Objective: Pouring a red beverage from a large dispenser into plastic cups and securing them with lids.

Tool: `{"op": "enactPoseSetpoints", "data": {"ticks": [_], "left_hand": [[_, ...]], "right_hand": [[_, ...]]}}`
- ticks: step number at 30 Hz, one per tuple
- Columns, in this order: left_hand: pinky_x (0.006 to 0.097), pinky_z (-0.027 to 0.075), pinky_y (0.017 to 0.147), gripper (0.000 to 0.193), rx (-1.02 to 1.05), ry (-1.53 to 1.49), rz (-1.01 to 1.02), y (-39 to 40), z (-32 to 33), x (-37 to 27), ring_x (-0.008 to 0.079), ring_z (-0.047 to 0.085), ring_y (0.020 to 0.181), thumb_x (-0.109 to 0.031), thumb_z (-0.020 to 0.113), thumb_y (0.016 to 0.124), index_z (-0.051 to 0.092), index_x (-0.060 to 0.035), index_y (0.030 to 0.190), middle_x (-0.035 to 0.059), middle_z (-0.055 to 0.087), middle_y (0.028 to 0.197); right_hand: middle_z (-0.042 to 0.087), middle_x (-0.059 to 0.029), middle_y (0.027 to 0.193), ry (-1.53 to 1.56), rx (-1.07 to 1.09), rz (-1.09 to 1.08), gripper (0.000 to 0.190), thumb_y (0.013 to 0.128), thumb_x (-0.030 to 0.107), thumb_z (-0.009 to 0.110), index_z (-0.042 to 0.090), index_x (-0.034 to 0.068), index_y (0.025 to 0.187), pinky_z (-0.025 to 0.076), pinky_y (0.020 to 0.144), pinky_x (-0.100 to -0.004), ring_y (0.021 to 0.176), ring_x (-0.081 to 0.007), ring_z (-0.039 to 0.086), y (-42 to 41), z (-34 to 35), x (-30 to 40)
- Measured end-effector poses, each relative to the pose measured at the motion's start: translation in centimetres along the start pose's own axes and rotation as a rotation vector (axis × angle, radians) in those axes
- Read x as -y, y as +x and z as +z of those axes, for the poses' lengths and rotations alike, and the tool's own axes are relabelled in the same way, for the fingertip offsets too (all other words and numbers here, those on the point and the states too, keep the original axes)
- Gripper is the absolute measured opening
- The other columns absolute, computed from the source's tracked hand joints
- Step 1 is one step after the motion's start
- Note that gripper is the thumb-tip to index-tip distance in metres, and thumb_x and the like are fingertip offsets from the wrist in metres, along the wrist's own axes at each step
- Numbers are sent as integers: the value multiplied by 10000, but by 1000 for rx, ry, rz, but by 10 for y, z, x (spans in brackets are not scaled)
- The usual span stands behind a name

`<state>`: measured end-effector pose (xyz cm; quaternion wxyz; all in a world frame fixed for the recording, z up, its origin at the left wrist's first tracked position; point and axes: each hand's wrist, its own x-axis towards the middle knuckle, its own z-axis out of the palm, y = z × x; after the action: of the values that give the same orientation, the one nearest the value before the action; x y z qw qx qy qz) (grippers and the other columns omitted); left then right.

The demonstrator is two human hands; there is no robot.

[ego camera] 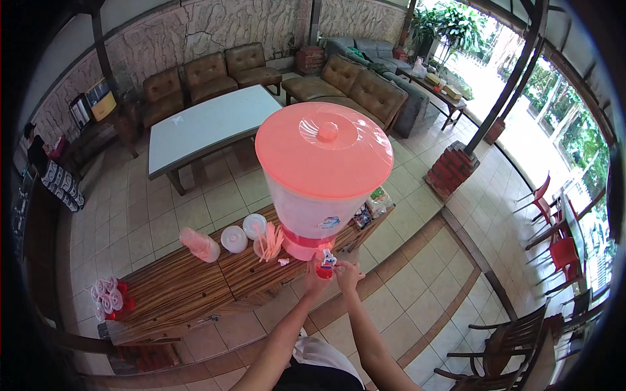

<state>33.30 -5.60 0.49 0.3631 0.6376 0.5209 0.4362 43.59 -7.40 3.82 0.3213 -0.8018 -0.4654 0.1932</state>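
A large drink dispenser [313,207] with a pink lid [293,156] and a pink base stands on a striped wooden table [186,286]. My left hand [314,282] holds a cup of red drink [324,272] beneath the white tap [328,256]. At the tap's lever, the fingers of my right hand [349,274] are closed on the blue end. Left of the base, pink straws [270,243] stand in a container. Beside them are stacks of clear dome lids [234,239] and a leaning stack of plastic cups [199,245].
Several lidded cups of red drink [111,298] are grouped at the table's left end. Packaged goods [374,205] lie behind the dispenser. Beyond are a white-topped table [210,127] and brown padded seats [205,73]. A person [51,166] stands far left.
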Motion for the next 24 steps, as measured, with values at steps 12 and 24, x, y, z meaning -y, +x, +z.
{"op": "enactPoseSetpoints", "data": {"ticks": [12, 24], "left_hand": [[371, 388, 835, 797, -50, 153, -4, -1, 6, 8, 292, 402, 1034, -179, 715, 503, 300, -68, 1174, 136, 414, 1092], [389, 354, 867, 788, -52, 116, 112, 0, 10, 10, 315, 384, 1043, -156, 718, 486, 316, -86, 1159, 138, 408, 1110]], "right_hand": [[591, 35, 773, -92, -30, -33, 143, 621, 206, 644, 628, 202, 763, 243, 795, -476, 897, -175, 448, 2, 0, -1], [575, 44, 753, -58, -65, -37, 154, 599, 200, 659, 625, 206, 749, 250, 780, -458, 835, -155, 462, 1, 2, -3]]}}
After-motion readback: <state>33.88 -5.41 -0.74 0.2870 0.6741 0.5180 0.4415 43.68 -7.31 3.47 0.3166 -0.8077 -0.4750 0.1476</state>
